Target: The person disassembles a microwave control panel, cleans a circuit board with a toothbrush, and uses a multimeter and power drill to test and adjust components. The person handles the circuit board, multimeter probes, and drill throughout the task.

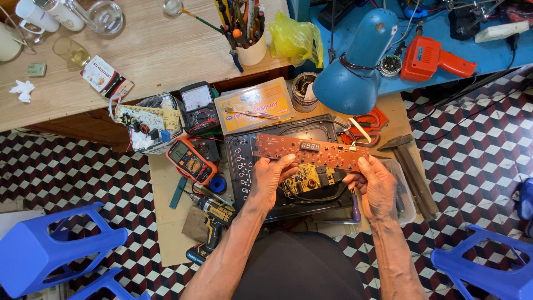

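Note:
I hold a long brown circuit board (311,150) with a small digit display level above an opened black appliance case (244,161). My left hand (271,178) grips the board's lower edge near the middle. At the board's right end my right hand (375,186) pinches it, thumb on top. Under the board, inside the case, lies a yellow-green circuit board (307,176) with black wires. A white ribbon connector (360,132) curls up from the brown board's right end.
An orange multimeter (190,160) and a cordless drill (214,219) lie left of the case. A blue desk lamp (355,66) hangs over the far side. A hammer (411,166) lies right. Blue plastic stools (50,244) stand at both lower corners. A wooden table (155,50) is behind.

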